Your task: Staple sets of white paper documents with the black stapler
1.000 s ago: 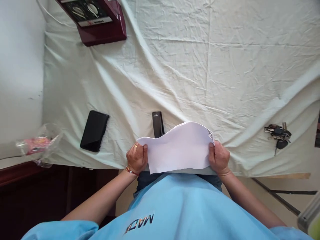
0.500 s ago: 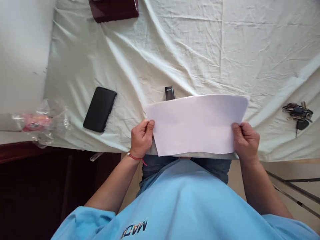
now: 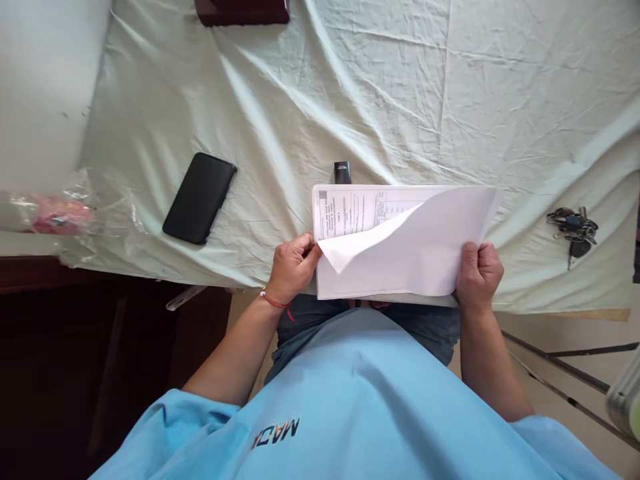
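Observation:
Between my hands, at the table's near edge, are sheets of paper (image 3: pixel 400 257). The top sheet's far left corner is folded back, baring a printed form (image 3: pixel 345 213) with text and a table beneath. My left hand (image 3: pixel 295 267), with a red string at the wrist, pinches the paper's left edge by the turned corner. My right hand (image 3: pixel 479 275) grips the right edge, thumb on top and fingers partly hidden. Just beyond the far edge a small black device (image 3: pixel 343 173) shows, its near end covered by the paper.
A black phone-like slab (image 3: pixel 200 199) lies to the left on the pale tablecloth (image 3: pixel 400 100). A bunch of keys (image 3: pixel 575 230) rests at the right. Clear plastic wrapping with something pink (image 3: pixel 63 215) is at the far left. A dark red box (image 3: pixel 243 12) stands at the back.
The top sheet's left corner has been lifted and curled back, exposing print that was covered before. My left hand has shifted slightly right; the view has moved a little.

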{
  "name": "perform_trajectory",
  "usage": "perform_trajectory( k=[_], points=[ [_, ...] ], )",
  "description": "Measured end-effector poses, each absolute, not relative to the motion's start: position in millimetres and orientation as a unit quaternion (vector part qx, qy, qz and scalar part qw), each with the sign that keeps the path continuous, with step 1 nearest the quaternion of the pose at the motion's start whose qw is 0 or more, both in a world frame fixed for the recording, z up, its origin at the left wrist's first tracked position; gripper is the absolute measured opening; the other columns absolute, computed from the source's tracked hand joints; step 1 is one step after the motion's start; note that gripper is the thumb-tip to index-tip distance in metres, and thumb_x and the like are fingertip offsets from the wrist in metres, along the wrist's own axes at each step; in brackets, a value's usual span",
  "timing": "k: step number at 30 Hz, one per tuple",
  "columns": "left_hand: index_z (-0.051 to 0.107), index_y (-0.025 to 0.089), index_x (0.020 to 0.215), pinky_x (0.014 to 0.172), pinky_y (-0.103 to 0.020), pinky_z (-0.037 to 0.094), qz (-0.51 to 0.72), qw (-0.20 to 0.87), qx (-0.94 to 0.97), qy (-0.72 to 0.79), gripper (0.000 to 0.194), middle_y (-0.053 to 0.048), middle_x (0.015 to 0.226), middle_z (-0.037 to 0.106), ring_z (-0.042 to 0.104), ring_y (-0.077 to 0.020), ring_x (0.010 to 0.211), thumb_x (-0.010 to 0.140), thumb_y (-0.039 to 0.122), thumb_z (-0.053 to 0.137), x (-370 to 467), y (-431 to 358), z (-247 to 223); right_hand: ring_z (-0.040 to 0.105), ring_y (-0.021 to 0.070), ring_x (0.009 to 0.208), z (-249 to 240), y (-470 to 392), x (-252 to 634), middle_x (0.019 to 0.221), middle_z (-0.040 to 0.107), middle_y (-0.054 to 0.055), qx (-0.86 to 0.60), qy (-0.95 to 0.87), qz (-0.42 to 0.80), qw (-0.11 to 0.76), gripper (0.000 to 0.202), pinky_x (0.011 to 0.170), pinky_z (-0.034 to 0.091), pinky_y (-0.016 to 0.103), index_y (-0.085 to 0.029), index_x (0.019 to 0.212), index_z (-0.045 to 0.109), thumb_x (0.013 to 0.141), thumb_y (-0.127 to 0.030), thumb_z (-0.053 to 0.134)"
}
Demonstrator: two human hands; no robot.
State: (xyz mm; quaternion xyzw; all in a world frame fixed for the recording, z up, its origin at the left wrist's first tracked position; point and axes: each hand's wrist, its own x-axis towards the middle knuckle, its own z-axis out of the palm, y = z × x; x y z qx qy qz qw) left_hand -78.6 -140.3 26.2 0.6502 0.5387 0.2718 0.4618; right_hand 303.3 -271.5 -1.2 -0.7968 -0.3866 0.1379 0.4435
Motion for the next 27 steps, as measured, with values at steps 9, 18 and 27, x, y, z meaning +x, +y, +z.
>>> perform_trajectory(
  k=[9,18,27],
  points=[
    [0.048,0.026,0.068,0.060,-0.032,0.028,0.339,0.434,0.634,0.542,0.069,0.006,0.062,0.037,0.032,-0.0115,0.060,0.102,0.076,0.078,-71.6,-142.7,14.6,0.042,0.0189,0.073,-11.4,-266.1,310.5,0.074,0.049,-0.006,-0.799,-0.411,0.130,0.419,0.070,0.072,0.037,0.038,-0.033,0.088,0.050,0.104,-0.100,0.065],
    [0.037,0.025,0.063,0.063,-0.034,0.025,0.350,0.393,0.655,0.542,0.076,0.005,0.061,0.029,0.026,-0.0124,0.063,0.106,0.078,0.071,-69.5,-137.4,13.2,0.037,0.0170,0.075,-12.1,-260.5,310.8,0.075,0.041,-0.007,-0.782,-0.412,0.138,0.447,0.074,0.075,0.035,0.037,-0.033,0.083,0.042,0.102,-0.100,0.066],
    [0.061,0.024,0.075,0.066,-0.031,0.034,0.348,0.463,0.625,0.524,0.038,0.003,0.065,0.050,0.041,-0.0141,0.066,0.093,0.051,0.081,-75.6,-139.3,4.7,0.036,0.0172,0.075,-17.3,-258.5,315.9,0.076,0.039,-0.008,-0.790,-0.426,0.112,0.427,0.072,0.074,0.035,0.037,-0.033,0.087,0.042,0.106,-0.101,0.057]
  ],
)
